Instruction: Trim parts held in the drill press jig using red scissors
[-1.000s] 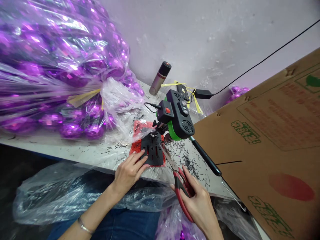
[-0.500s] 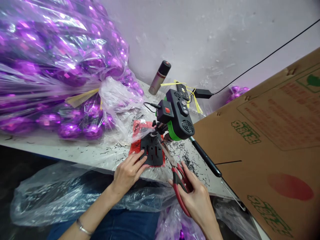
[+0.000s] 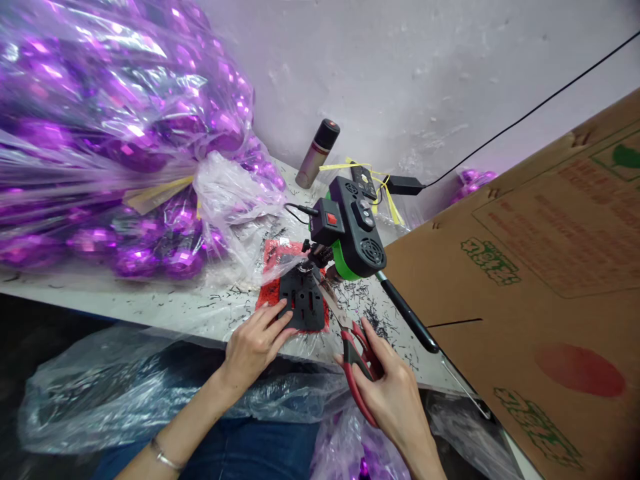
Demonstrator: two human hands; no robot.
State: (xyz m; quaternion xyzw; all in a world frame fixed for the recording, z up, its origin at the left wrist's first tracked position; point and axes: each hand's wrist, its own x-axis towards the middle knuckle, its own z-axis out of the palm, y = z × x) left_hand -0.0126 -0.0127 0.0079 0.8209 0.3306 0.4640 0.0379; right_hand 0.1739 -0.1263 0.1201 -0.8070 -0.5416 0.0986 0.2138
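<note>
My right hand [image 3: 393, 383] is wrapped around the red and black handles of a pair of scissors [image 3: 361, 363]. Their blades point up and left, lying over the right side of a black slotted base plate [image 3: 303, 307]. On the front left edge of that plate rest the outstretched fingers of my left hand [image 3: 257, 343], which grips nothing. A small black and green bench drill press [image 3: 357, 227] with a red switch rises behind the plate. Under the plate lies a red mat [image 3: 269, 293], partly covered.
A clear bag of shiny purple balls [image 3: 125, 133] fills the left. Behind stands a spray can [image 3: 317, 153]. A large cardboard box [image 3: 530, 287] blocks the right, near the black lever handle [image 3: 407, 313]. Dark shavings [image 3: 375, 313] litter the white table [image 3: 175, 313].
The whole view has shifted very slightly. Both hands, the scissors and the drill press keep practically the same places relative to each other.
</note>
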